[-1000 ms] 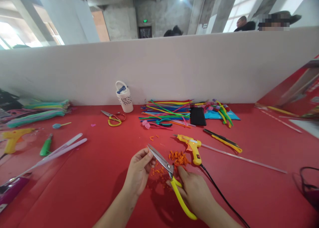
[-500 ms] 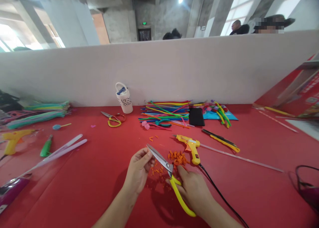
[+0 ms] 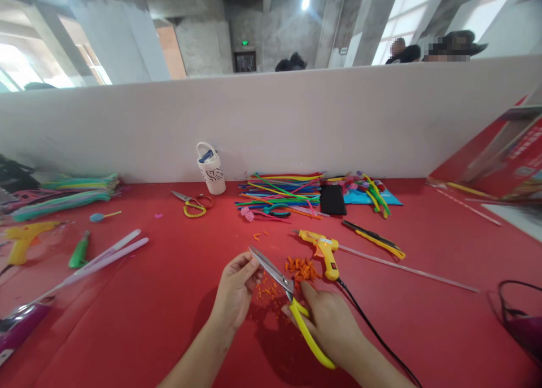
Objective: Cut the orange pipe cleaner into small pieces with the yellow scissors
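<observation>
My right hand (image 3: pixel 330 323) grips the yellow handles of a pair of scissors (image 3: pixel 284 302), whose steel blades point up and left and look closed. Against the blade tips, my left hand (image 3: pixel 234 292) is pinched shut on something too small to make out. A small heap of cut orange pieces (image 3: pixel 301 268) lies just right of the blades, with finer orange crumbs (image 3: pixel 266 292) on the red table (image 3: pixel 169 297) between my hands. A yellow glue gun (image 3: pixel 322 251) lies beyond the heap, its black cord trailing past my right wrist.
Coloured pipe cleaners (image 3: pixel 282 193), a black phone (image 3: pixel 332 199), a second pair of scissors (image 3: pixel 189 203) and a white cup (image 3: pixel 210 169) lie along the white partition (image 3: pixel 271 122). Yellow-black pliers (image 3: pixel 375 240) and a clear glue stick (image 3: pixel 406 269) lie right; another glue gun (image 3: pixel 21 241) and more pipe cleaners left.
Both hands and the scissors stay almost where they were. The view has tilted slightly, so the table items sit a little lower and leftward.
</observation>
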`<state>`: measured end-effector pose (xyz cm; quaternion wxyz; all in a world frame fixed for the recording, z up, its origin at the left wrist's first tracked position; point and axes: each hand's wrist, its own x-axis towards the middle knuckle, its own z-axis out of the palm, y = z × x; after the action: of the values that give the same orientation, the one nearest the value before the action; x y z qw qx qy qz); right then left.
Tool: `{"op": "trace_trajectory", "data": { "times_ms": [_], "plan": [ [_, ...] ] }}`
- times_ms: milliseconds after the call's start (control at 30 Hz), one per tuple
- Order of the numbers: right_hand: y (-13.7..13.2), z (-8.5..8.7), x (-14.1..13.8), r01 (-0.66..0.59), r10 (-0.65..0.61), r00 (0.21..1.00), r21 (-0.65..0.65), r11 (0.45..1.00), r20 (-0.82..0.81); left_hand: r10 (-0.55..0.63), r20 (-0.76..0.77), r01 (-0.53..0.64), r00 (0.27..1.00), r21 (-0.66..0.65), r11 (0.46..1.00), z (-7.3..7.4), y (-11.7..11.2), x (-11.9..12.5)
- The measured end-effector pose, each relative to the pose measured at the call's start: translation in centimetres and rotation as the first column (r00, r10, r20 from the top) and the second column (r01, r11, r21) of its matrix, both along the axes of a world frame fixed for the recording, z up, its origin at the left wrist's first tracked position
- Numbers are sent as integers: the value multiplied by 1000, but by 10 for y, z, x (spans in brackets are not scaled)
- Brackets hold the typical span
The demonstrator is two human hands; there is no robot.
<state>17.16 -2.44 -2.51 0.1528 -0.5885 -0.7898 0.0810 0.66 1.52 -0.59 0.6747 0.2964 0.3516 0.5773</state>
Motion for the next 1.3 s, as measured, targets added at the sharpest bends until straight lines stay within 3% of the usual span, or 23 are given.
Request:
{"op": "trace_trajectory", "data": {
  "times_ms": [367,433,500,533,600,667,800,933,1067,1233,1300],
  "plan": [
    [0,-4,2,4,-5,999,20,1000,34,-17,23,17,1000,4,1000,-2,1,-2],
    [1,-2,1,21,-22,1000,-2,1000,-17,-27,24,27,999,1,1000,-2,1,-1],
    [3,1,0,60,-72,980,-65,996,-188,-57,17,57,998,-8,998,-2,-1,0],
    [5,3,-1,74,-110,938,-118,990,-330,-85,10,85,996,-19,996,-2,-2,1],
    [8,7,-3,57,-189,782,-233,971,-594,-158,-6,157,987,-53,986,-3,-4,4],
    [10,10,-4,-3,-240,641,-316,949,-729,-247,-28,244,968,-98,965,-4,-8,8],
    [12,11,-5,-99,-283,550,-398,912,-786,-438,-85,422,895,-159,892,-7,-14,13],
    [12,12,-5,-161,-307,501,-436,885,-809,-504,-141,475,852,-193,858,-11,-17,17],
    [12,17,-4,-166,-317,485,-442,881,-815,-441,-387,425,810,-130,896,-13,-13,16],
    [13,17,-3,-114,-359,490,-467,877,-794,-167,-585,229,794,33,973,-13,-4,9],
    [14,15,-3,-99,-369,502,-476,874,-782,-56,-657,185,752,128,974,-11,-4,8]
  ]
}}
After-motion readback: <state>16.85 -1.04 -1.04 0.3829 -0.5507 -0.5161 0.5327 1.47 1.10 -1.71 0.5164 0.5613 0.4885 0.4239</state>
